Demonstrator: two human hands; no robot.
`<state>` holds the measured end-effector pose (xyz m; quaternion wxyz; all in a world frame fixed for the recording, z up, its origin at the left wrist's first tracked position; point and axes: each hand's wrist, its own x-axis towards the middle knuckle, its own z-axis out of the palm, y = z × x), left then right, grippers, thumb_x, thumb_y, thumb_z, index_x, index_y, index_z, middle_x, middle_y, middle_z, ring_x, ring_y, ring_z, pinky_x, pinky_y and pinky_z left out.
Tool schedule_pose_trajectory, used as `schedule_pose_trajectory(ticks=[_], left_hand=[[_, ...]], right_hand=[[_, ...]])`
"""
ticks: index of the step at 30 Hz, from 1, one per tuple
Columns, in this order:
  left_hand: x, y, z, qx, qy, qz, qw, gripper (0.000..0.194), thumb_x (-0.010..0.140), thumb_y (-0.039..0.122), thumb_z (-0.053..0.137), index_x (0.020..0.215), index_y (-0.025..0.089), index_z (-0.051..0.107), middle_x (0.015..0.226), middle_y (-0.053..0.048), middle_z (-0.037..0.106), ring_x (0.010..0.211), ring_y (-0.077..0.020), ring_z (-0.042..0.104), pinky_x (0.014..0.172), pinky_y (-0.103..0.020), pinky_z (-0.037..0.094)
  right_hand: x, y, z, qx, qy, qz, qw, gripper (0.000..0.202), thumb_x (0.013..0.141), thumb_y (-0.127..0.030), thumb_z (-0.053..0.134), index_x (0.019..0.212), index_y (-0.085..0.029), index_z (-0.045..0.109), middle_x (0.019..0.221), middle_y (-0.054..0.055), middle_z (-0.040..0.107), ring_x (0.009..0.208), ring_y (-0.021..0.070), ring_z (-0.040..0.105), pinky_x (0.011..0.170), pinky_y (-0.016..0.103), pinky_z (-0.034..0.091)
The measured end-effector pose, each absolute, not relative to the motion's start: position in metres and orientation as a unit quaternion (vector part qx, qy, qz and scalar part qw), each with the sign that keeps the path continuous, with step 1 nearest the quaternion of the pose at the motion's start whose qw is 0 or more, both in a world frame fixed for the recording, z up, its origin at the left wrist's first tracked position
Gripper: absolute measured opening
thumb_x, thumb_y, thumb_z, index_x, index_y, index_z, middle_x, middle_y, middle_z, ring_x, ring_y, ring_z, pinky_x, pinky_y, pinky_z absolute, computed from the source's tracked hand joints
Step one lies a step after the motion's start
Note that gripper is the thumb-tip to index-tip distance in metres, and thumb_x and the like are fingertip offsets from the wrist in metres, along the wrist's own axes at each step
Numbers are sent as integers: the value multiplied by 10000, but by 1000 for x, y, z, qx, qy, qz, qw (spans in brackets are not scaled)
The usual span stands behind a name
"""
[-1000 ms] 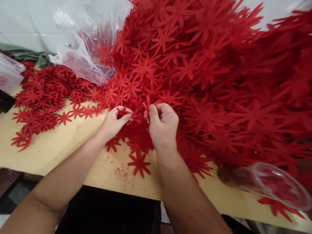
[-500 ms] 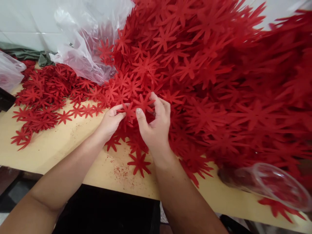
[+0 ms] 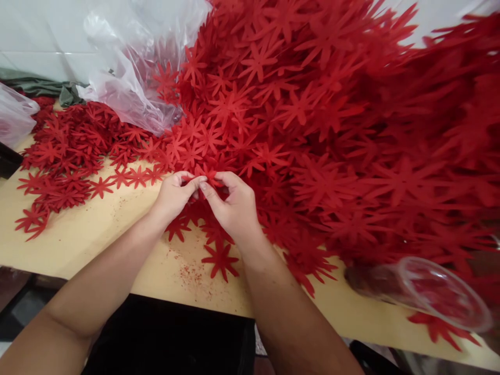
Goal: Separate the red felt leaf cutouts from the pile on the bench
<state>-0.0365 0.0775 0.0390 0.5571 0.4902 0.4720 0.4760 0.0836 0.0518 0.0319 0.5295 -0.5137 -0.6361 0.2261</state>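
Observation:
Both hands meet over the front of a big heap of red flower cutouts (image 3: 300, 109). My left hand (image 3: 175, 194) pinches a red flower cutout (image 3: 206, 176) between thumb and fingers. On the same cutout my right hand (image 3: 233, 200) is closed, its thumb tip nearly touching the left thumb. Whether one or two layers lie between the fingers I cannot tell. Below the hands, a single flower cutout (image 3: 221, 259) lies flat on the pale yellow table (image 3: 152, 260).
A smaller pile of flower cutouts (image 3: 74, 140) spreads at the left, beside a clear plastic bag (image 3: 128, 88). A transparent plastic cup (image 3: 390, 286) lies on its side at the right. Red crumbs (image 3: 193, 273) dot the table near its front edge. White tiles (image 3: 35, 31) stand behind.
My right hand has moved left and down to my left hand, bringing its flower cutout against the one in the left. Its fingers have closed from a wider grip.

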Motion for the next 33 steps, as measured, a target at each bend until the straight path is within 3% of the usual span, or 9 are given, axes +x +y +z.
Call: schedule_pose_trajectory(ticks=[4,8,14,18,20,22,24,28,33], left_hand=[[-38,75,42,520,467,472,537,306,745,307,644,539,170,464,432,74,441,419,-37,372,482,-208,316],[-37,72,45,531,440,476,547,370,738,387,644,537,180,412,440,72,447,424,-36,370,487,-203,314],[-38,71,45,510,440,499,545,260,771,400,597,662,177,520,529,57,499,497,-43,437,540,-187,375],[-39,71,45,469,429,529,562,115,807,237,522,874,169,586,712,37,572,657,-53,538,686,-197,444],[-39,71,44,459,440,516,574,287,743,73,510,1005,172,571,793,27,608,735,-67,581,725,-211,460],[-39,73,43,462,449,496,583,438,711,-3,478,1105,176,546,805,14,636,775,-88,610,722,-227,474],[-39,76,41,467,460,482,581,441,743,14,476,1146,179,545,766,8,652,775,-101,623,711,-238,482],[-40,80,41,458,463,500,571,353,746,40,532,1064,172,608,739,18,668,733,-82,621,723,-224,479],[-40,81,42,441,453,503,590,68,749,130,584,795,135,634,615,28,638,552,-59,561,600,-202,459]], right_hand=[[83,52,29,-506,-614,271,542,144,775,-324,579,817,-188,600,810,43,643,765,152,595,749,343,491],[86,54,33,-507,-557,292,589,168,814,-321,523,709,-192,543,640,-15,558,593,102,507,611,273,438],[91,58,37,-508,-481,306,645,275,802,-352,537,605,-209,410,543,-59,399,505,69,377,521,231,364],[89,58,38,-500,-487,323,639,326,772,-382,570,571,-196,393,538,-62,377,502,51,355,502,211,341],[89,58,37,-511,-498,303,631,349,784,-412,552,559,-192,400,528,-57,381,503,53,357,506,214,349],[90,58,35,-518,-507,274,633,315,787,-438,547,613,-195,448,570,-41,444,542,68,419,550,228,403],[91,58,32,-520,-526,230,633,257,771,-454,569,752,-203,518,720,1,546,682,108,524,663,274,473],[91,55,31,-533,-582,109,605,377,754,-449,598,1043,-212,556,1085,107,551,1051,214,531,934,431,443],[89,49,36,-530,-624,35,573,407,766,-436,591,1123,-243,554,1147,106,549,1140,250,478,1017,505,363]])
